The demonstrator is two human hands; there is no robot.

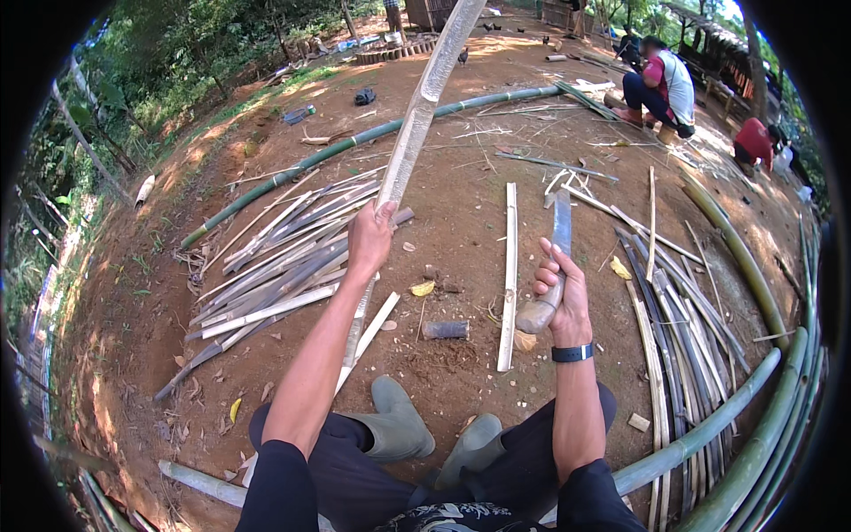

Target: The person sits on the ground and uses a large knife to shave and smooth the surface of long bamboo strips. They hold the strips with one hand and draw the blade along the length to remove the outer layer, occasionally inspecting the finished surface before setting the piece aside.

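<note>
My left hand (370,238) grips a long pale bamboo slat (424,106) that rises away from me toward the top of the view and runs down past my forearm to the ground. My right hand (561,297) is closed on the wooden handle of a machete (560,232), blade pointing up. A black band sits on my right wrist. Between my hands a split bamboo strip (509,275) lies on the red dirt, with a short bamboo stub (445,330) beside it. My green rubber boots (399,424) are below.
A heap of split bamboo strips (284,262) lies left, another heap (674,328) right. Whole green bamboo poles (355,142) cross the far ground and curve along the right edge (753,443). Two people (665,84) crouch far right.
</note>
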